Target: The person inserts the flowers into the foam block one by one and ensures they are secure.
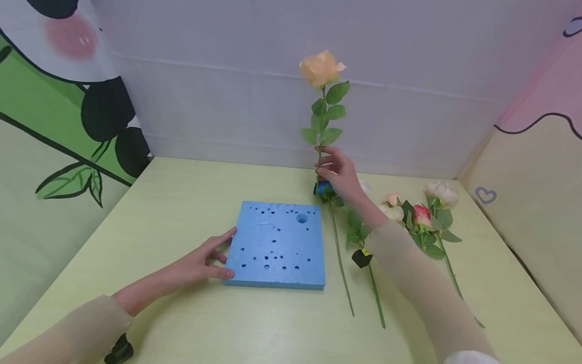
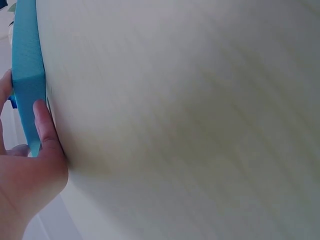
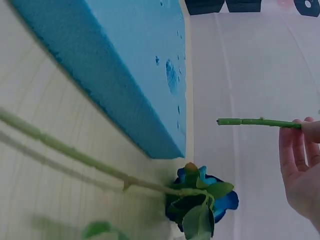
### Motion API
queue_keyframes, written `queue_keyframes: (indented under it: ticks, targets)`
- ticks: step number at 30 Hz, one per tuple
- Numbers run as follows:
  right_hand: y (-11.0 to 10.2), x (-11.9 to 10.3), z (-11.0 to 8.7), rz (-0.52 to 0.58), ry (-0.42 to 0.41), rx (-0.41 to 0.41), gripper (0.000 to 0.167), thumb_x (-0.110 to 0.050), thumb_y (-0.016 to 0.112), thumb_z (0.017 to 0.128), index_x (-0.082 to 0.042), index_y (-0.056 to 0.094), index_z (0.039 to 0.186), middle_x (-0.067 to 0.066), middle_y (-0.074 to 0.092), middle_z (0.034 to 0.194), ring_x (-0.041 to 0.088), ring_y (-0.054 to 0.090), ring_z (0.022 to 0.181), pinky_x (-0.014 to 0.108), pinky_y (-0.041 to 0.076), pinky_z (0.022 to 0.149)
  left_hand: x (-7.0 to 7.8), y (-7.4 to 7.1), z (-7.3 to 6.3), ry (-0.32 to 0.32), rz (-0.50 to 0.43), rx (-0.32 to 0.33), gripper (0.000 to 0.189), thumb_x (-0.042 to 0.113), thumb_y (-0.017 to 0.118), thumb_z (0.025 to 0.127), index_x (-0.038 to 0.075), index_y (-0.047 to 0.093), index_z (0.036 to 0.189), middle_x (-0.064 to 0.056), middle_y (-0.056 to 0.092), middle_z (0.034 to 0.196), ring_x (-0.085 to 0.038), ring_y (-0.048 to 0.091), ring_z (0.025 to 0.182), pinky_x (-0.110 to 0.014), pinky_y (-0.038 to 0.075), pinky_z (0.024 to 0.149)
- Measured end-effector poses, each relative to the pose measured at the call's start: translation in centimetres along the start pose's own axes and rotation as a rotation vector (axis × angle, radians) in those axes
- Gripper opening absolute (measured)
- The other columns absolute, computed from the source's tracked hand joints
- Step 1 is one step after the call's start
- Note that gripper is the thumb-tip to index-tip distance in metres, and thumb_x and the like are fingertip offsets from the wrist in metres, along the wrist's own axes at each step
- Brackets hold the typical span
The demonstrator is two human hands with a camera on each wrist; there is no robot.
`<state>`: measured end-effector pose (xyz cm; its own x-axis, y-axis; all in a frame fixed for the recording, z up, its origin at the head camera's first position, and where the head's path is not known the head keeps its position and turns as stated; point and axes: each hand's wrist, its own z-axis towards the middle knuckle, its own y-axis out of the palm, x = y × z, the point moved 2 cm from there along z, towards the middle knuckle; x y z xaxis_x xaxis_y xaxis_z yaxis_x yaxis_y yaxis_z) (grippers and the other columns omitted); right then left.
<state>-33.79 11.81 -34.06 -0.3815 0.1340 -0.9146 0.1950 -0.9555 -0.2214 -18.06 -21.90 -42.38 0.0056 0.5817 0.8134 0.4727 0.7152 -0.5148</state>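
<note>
My right hand (image 1: 338, 169) pinches the stem of a peach rose (image 1: 320, 68), which stands upright with its bloom high above the table. In the right wrist view, the bare lower end of that stem (image 3: 255, 121) sticks out past the fingers. A blue foam block (image 1: 291, 247) lies flat, its top pitted with several small holes and one larger hole near the far right corner. Against the block's left edge rests my left hand (image 1: 200, 258), thumb and forefinger spread along it; the left wrist view shows the thumb (image 2: 46, 127) along its side.
A blue rose (image 1: 324, 187) lies right of the block, stem toward me. Farther right lie a red-pink rose (image 1: 423, 216), a pale pink rose (image 1: 442, 193), a cream rose (image 1: 392, 211) and a green stem (image 1: 376, 298). A pale cloth wall (image 1: 227, 111) closes off the back.
</note>
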Motion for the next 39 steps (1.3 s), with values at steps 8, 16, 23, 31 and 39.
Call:
queue_keyframes:
  ticks: [8, 16, 23, 31, 39]
  targets:
    - [3.6, -0.4, 1.6, 0.064, -0.01, -0.035, 0.05, 0.009, 0.052, 0.095, -0.009, 0.049, 0.141, 0.034, 0.057, 0.115, 0.022, 0.066, 0.09, 0.028, 0.057, 0.077, 0.3, -0.1, -0.3, 0.001, -0.005, -0.002, 0.098, 0.035, 0.076, 0.085, 0.031, 0.013, 0.16, -0.014, 0.023, 0.158, -0.024, 0.05, 0.119, -0.027, 0.048, 0.085]
    - [6.8, -1.0, 2.0, 0.09, -0.003, -0.066, 0.05, 0.008, 0.051, 0.096, -0.014, 0.051, 0.141, 0.026, 0.059, 0.111, 0.037, 0.064, 0.099, 0.032, 0.057, 0.083, 0.2, -0.3, -1.0, 0.016, 0.001, -0.017, 0.097, 0.035, 0.075, 0.087, 0.029, 0.011, 0.16, -0.016, 0.023, 0.158, -0.024, 0.05, 0.119, -0.027, 0.049, 0.085]
    - [8.9, -1.1, 2.3, 0.109, -0.011, -0.104, 0.048, 0.007, 0.049, 0.098, -0.014, 0.051, 0.141, 0.024, 0.06, 0.11, 0.032, 0.065, 0.098, 0.037, 0.057, 0.087, 0.2, -0.3, -1.1, 0.012, 0.002, -0.008, 0.098, 0.035, 0.075, 0.086, 0.028, 0.012, 0.16, -0.016, 0.025, 0.158, -0.025, 0.049, 0.119, -0.028, 0.049, 0.085]
    - [10.4, -0.6, 2.6, 0.132, -0.039, -0.123, 0.045, 0.005, 0.051, 0.098, -0.015, 0.053, 0.138, 0.019, 0.063, 0.105, 0.016, 0.067, 0.091, 0.036, 0.058, 0.087, 0.2, -0.2, -0.8, 0.026, -0.001, -0.008, 0.098, 0.034, 0.075, 0.087, 0.027, 0.011, 0.16, -0.018, 0.024, 0.158, -0.024, 0.05, 0.119, -0.026, 0.049, 0.083]
    - [11.4, -0.2, 2.8, 0.161, -0.031, -0.135, 0.044, 0.006, 0.051, 0.098, -0.013, 0.054, 0.137, 0.015, 0.064, 0.103, 0.016, 0.067, 0.09, 0.037, 0.058, 0.087, -0.1, -0.1, -0.5, 0.022, 0.001, -0.007, 0.098, 0.034, 0.075, 0.087, 0.028, 0.011, 0.16, -0.018, 0.023, 0.158, -0.024, 0.05, 0.119, -0.025, 0.05, 0.081]
